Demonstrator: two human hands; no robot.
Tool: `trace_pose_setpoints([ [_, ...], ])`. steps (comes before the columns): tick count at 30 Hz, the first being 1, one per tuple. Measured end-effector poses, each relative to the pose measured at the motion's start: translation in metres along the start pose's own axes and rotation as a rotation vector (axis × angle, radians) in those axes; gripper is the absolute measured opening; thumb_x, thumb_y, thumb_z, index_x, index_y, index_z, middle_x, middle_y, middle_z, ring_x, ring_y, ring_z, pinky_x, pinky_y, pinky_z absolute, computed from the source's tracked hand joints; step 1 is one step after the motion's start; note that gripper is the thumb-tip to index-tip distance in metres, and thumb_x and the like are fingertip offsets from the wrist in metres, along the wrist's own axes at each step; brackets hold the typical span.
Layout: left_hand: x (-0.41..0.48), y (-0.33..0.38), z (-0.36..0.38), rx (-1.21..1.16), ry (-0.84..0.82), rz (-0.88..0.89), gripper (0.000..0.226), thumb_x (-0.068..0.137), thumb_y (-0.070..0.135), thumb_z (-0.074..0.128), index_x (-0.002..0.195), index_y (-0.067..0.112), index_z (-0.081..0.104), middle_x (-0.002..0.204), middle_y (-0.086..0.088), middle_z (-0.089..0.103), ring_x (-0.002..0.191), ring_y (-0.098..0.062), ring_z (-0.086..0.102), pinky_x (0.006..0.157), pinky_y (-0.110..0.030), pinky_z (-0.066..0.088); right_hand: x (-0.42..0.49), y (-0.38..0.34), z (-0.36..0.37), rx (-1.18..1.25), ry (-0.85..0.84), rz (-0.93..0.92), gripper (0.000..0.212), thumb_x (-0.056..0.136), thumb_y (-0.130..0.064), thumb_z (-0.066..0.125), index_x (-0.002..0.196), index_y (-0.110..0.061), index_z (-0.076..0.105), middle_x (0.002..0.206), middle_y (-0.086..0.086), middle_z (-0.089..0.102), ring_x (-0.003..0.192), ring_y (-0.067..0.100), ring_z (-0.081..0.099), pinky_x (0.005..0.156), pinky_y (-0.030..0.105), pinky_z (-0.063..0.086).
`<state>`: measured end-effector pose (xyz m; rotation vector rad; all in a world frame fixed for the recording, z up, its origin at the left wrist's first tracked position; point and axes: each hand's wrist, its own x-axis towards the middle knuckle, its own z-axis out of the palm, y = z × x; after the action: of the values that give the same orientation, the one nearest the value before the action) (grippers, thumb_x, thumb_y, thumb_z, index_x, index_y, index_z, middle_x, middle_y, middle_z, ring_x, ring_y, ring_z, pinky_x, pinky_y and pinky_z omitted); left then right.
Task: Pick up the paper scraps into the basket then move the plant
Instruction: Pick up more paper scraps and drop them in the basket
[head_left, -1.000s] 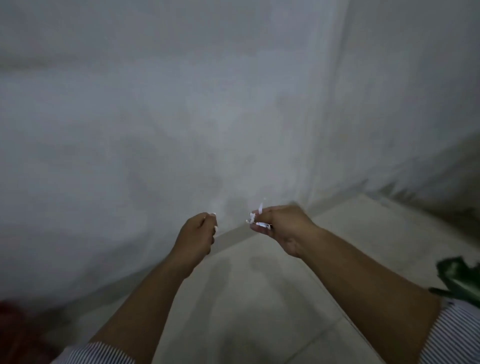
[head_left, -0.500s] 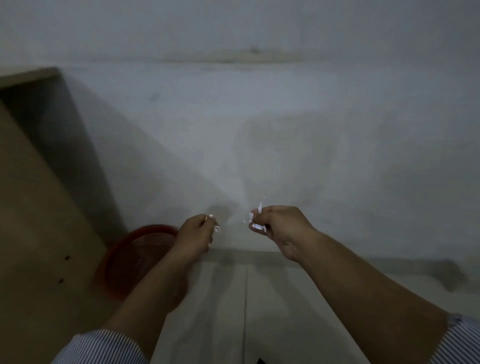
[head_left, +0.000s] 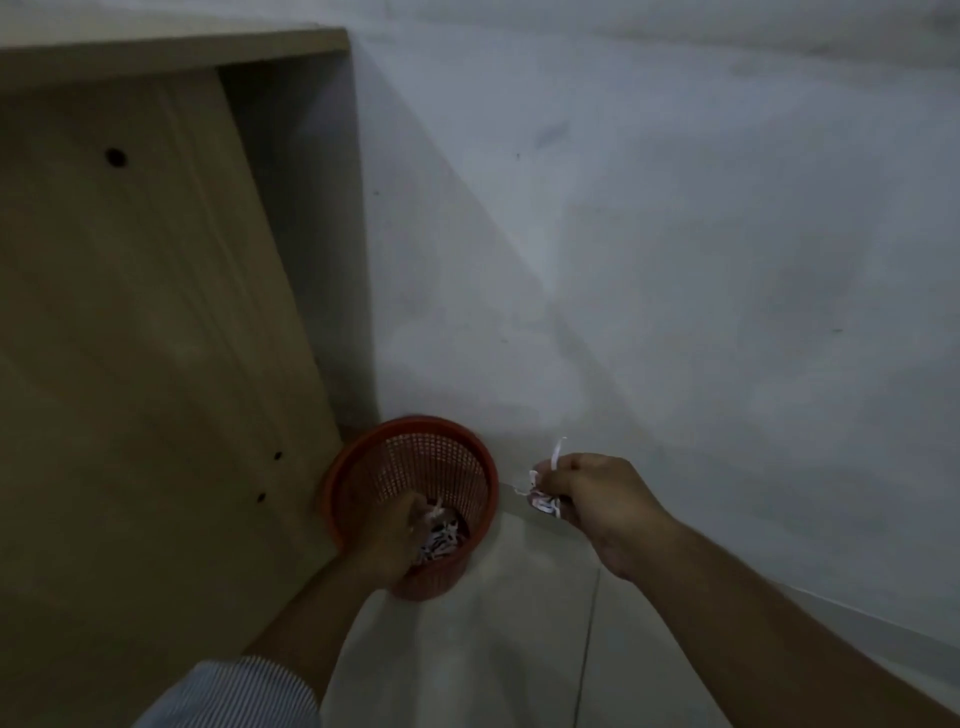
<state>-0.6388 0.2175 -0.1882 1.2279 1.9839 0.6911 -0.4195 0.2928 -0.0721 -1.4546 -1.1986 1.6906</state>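
A red mesh basket (head_left: 410, 447) stands on the floor against the wall, beside a wooden panel. White paper scraps (head_left: 440, 540) lie in its bottom. My left hand (head_left: 395, 535) is down inside the basket's mouth, fingers closed on a few white scraps. My right hand (head_left: 587, 493) hovers just right of the basket rim, closed on a bunch of white paper scraps (head_left: 543, 493) that stick out between the fingers. The plant is out of view.
A tall light-wood furniture panel (head_left: 135, 312) with small holes fills the left side, touching the basket. A pale wall (head_left: 675, 260) runs behind and to the right. Grey floor tiles (head_left: 493, 649) lie below my arms.
The view has swung left and down, bringing the basket to the centre. My left hand has gone from above the rim down into the basket. My right hand keeps its scraps.
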Motion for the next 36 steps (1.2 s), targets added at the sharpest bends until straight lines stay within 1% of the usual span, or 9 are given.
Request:
trace_pose_setpoints([
  [4,0.005,-0.03,0.018,0.287,-0.026,0.03,0.051,0.084,0.04,0.042,0.134,0.033,0.051,0.133,0.007,0.061,0.118,-0.017,0.059,0.103,-0.031,0.045,0.017,0.01,0.014,-0.067,0.017,0.031,0.006,0.076,0.009,0.069,0.077,0.005,0.073,0.072,0.019,0.068,0.057,0.023,0.064,0.048,0.021,0.049],
  [6,0.003,-0.027,0.019,0.452,-0.014,0.032,0.058,0.08,0.054,0.037,0.126,0.026,0.058,0.119,0.0,0.068,0.106,-0.022,0.065,0.094,-0.038,0.051,0.029,0.017,0.031,-0.099,0.027,0.052,0.002,0.074,0.006,0.07,0.074,0.007,0.072,0.073,0.021,0.067,0.065,0.027,0.061,0.061,0.03,0.048],
  [10,0.005,-0.026,0.026,0.617,0.056,0.008,0.046,0.092,0.047,0.033,0.102,0.016,0.066,0.093,-0.004,0.072,0.087,-0.026,0.067,0.076,-0.035,0.052,0.047,0.03,0.068,-0.123,0.031,0.021,0.014,0.073,-0.002,0.073,0.079,0.011,0.07,0.079,0.026,0.069,0.069,0.029,0.062,0.065,0.039,0.047],
  [14,0.007,-0.037,0.036,0.851,0.111,0.177,0.046,0.096,0.044,0.034,0.123,0.017,0.06,0.112,-0.013,0.07,0.095,-0.031,0.068,0.076,-0.038,0.052,0.057,0.04,0.093,-0.113,0.01,0.016,0.007,0.078,-0.007,0.072,0.081,-0.002,0.075,0.089,0.022,0.075,0.076,0.025,0.07,0.069,0.035,0.057],
  [19,0.011,-0.04,0.039,0.522,0.304,0.163,0.049,0.092,0.05,0.037,0.128,0.024,0.059,0.119,0.001,0.07,0.099,-0.016,0.069,0.077,-0.028,0.053,0.062,0.048,0.097,-0.176,-0.248,0.171,0.037,0.091,0.002,0.052,0.121,-0.016,0.061,0.086,-0.007,0.062,0.077,0.009,0.059,0.079,0.032,0.054],
  [23,0.012,-0.049,0.039,0.758,0.167,0.189,0.054,0.095,0.048,0.024,0.118,0.019,0.063,0.108,-0.005,0.073,0.092,-0.024,0.069,0.073,-0.032,0.051,0.064,0.054,0.087,-0.276,-0.251,0.208,0.053,0.084,0.01,0.05,0.134,-0.009,0.053,0.127,0.013,0.06,0.093,0.02,0.058,0.099,0.041,0.051],
  [26,0.012,-0.045,0.034,0.774,0.05,0.184,0.045,0.093,0.043,0.034,0.113,0.017,0.064,0.1,-0.009,0.073,0.088,-0.031,0.069,0.073,-0.041,0.055,0.056,0.051,0.077,-0.285,-0.228,0.192,0.047,0.081,0.007,0.055,0.125,-0.01,0.061,0.125,0.012,0.062,0.106,0.026,0.06,0.099,0.044,0.052],
  [30,0.014,-0.04,0.029,0.559,0.127,0.107,0.044,0.091,0.048,0.034,0.094,0.02,0.068,0.092,0.001,0.071,0.075,-0.015,0.058,0.064,-0.027,0.036,0.042,0.039,0.055,-0.306,-0.164,0.136,0.027,0.082,0.001,0.059,0.084,-0.02,0.076,0.102,0.012,0.075,0.1,0.024,0.069,0.092,0.046,0.056],
  [36,0.02,-0.016,0.026,0.153,0.116,0.134,0.029,0.092,0.023,0.055,0.063,0.019,0.056,0.059,0.004,0.058,0.054,-0.007,0.051,0.054,-0.027,0.038,0.016,0.025,0.003,-0.235,0.0,0.118,0.025,0.086,-0.007,0.066,0.111,-0.006,0.068,0.11,0.019,0.066,0.095,0.025,0.064,0.093,0.038,0.055],
])
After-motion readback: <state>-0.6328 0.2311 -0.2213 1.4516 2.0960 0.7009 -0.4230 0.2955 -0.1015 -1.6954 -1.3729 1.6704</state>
